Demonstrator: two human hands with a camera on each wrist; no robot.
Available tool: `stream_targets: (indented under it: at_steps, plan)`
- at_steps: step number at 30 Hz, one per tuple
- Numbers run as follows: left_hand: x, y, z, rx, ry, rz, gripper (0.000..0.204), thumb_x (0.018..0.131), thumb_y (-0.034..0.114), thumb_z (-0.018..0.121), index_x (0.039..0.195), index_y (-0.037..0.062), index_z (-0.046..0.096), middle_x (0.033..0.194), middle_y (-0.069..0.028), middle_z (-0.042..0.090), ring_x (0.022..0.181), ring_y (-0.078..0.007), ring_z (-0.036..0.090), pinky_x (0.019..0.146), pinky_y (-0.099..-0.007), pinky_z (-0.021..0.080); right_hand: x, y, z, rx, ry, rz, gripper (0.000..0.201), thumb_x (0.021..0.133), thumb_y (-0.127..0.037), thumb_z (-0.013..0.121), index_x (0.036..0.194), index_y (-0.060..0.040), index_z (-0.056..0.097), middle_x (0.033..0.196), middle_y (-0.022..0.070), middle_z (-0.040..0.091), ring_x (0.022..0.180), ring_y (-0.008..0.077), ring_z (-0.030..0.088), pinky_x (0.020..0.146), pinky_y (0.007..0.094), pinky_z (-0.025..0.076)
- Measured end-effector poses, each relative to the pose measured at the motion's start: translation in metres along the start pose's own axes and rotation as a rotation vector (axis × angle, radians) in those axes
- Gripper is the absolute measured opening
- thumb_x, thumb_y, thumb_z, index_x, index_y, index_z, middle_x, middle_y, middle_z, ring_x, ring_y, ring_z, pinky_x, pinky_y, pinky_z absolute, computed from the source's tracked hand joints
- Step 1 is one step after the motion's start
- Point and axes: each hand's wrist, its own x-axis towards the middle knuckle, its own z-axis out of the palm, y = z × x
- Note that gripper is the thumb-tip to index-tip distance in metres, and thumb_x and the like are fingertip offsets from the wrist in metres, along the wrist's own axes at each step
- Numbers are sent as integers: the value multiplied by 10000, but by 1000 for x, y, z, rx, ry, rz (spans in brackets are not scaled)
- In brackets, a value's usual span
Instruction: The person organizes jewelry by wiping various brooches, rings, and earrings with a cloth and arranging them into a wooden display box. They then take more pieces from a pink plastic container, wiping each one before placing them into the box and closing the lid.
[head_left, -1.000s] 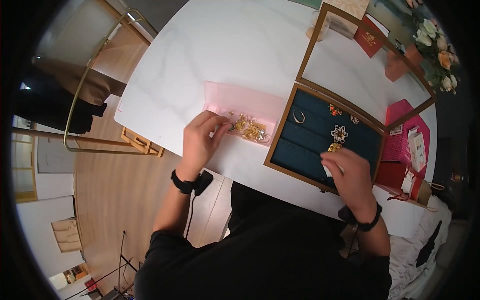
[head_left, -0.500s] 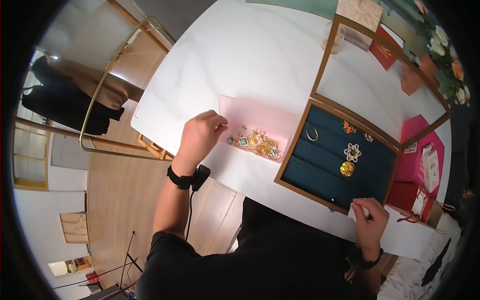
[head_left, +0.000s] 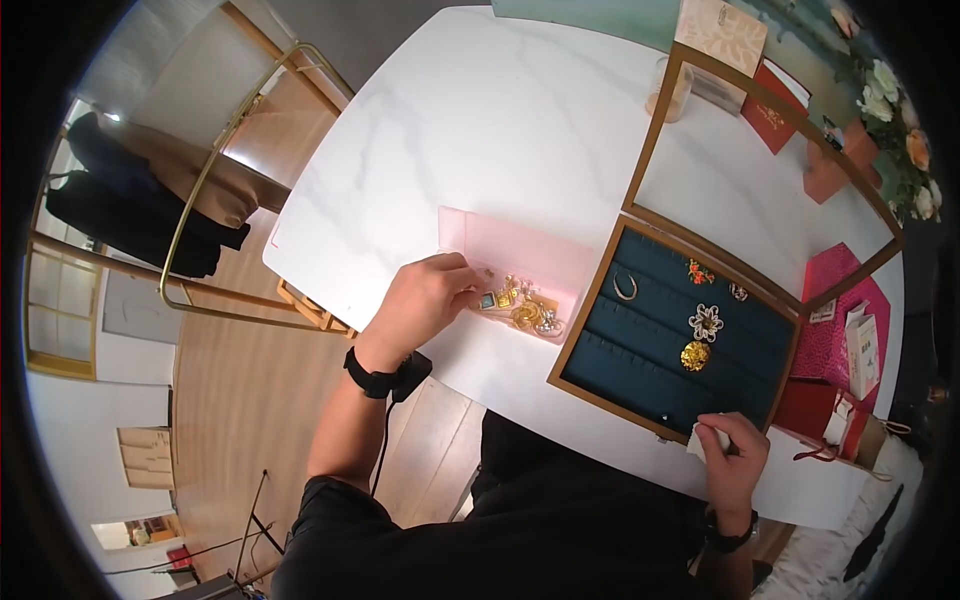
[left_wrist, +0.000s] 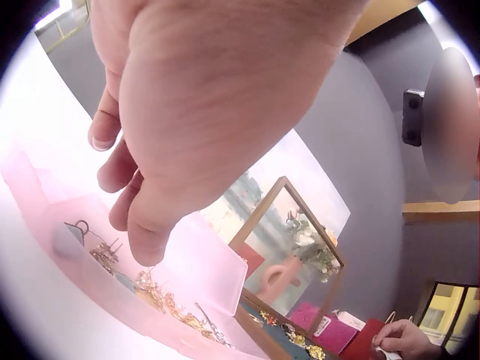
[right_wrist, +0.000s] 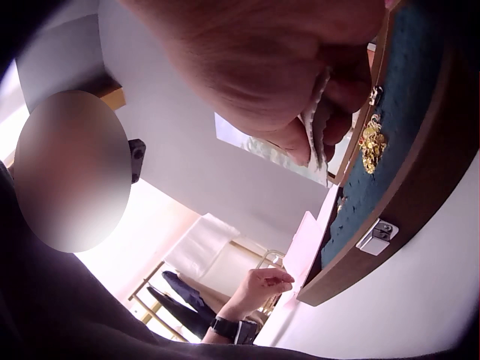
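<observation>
My left hand (head_left: 430, 302) is over the left end of an open pink box (head_left: 520, 238), fingers pointing down and loosely bent. The left wrist view shows nothing between its fingertips, which hang close above the jewelry (head_left: 527, 308) heaped in the box: gold pieces and teal-stoned ones. At the front right corner of a jewelry case (head_left: 605, 400), my right hand (head_left: 738, 458) pinches a folded white cloth or tissue (right_wrist: 319, 127) between thumb and fingers. On the case's dark teal lining lie a hoop (head_left: 625, 287), a flower brooch (head_left: 706, 323) and a round gold brooch (head_left: 695, 356).
The case's wood-framed clear lid (head_left: 750, 170) stands raised at the back. To its right are a bright pink box (head_left: 840, 290) and a red bag (head_left: 815, 410). A jar (head_left: 668, 92), a patterned box (head_left: 722, 32) and flowers (head_left: 885, 110) stand behind.
My left hand lifted off the jewelry, then came back down over the box's left end. My right hand moved from above the case toward its front right corner, still holding the white cloth or tissue.
</observation>
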Motion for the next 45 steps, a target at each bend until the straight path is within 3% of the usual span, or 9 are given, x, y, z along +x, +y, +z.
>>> stream_targets:
  at_steps: [5, 11, 17, 26, 31, 38, 40, 45]
  plan:
    - [3, 4, 4, -41, 27, 57, 161, 831, 15, 845, 987, 35, 811, 945, -96, 758, 838, -301, 740, 754, -392, 609, 0, 1, 1, -24, -5, -5, 140, 877, 96, 816, 1000, 35, 790, 876, 114, 753, 788, 191, 712, 705, 285, 526]
    - [7, 14, 14, -43, -52, 70, 177, 839, 26, 844, 1013, 33, 810, 967, -103, 760, 870, -319, 742, 780, -403, 614, 2, 1, 2, -26, -8, 0, 141, 886, 100, 809, 1008, 33, 788, 882, 117, 756, 798, 187, 717, 713, 282, 531]
    - [17, 31, 32, -217, 16, 158, 209, 820, -24, 838, 1019, 38, 811, 1013, -85, 750, 903, -317, 741, 794, -419, 615, 3, 0, 2, -27, -25, 3, 140, 893, 98, 807, 1016, 32, 792, 896, 115, 761, 803, 181, 716, 712, 278, 534]
    - [31, 37, 41, -175, -193, 329, 229, 775, -47, 807, 964, 80, 835, 943, -74, 707, 861, -270, 713, 754, -395, 597, 2, -2, 4, -12, -33, -2, 130, 903, 75, 808, 1024, 28, 798, 899, 114, 761, 796, 184, 721, 699, 284, 536]
    - [39, 35, 39, -15, -251, 441, 138, 840, 52, 763, 969, 37, 811, 927, -103, 675, 901, -295, 705, 780, -408, 590, 4, -2, 7, 2, -27, -9, 121, 903, 65, 811, 1016, 22, 803, 884, 115, 762, 782, 186, 726, 687, 283, 535]
    - [43, 38, 49, 99, -290, 426, 136, 826, 97, 783, 902, -4, 735, 896, -124, 637, 878, -317, 682, 802, -426, 591, 0, 1, 7, 9, -14, -2, 128, 899, 70, 814, 1016, 18, 807, 877, 118, 764, 778, 189, 730, 677, 287, 536]
    - [41, 35, 53, 67, -220, 440, 112, 870, 82, 675, 779, 17, 686, 867, -112, 626, 874, -297, 681, 771, -412, 589, -1, -1, 6, -1, -13, 7, 124, 903, 68, 812, 1016, 17, 808, 883, 118, 766, 778, 191, 733, 674, 286, 538]
    - [38, 38, 38, 50, -222, 411, 71, 808, 41, 744, 863, -1, 726, 902, -119, 653, 889, -309, 680, 779, -417, 588, 0, 2, 5, 6, -9, -17, 117, 906, 61, 816, 1012, 14, 807, 889, 118, 767, 783, 191, 737, 670, 284, 540]
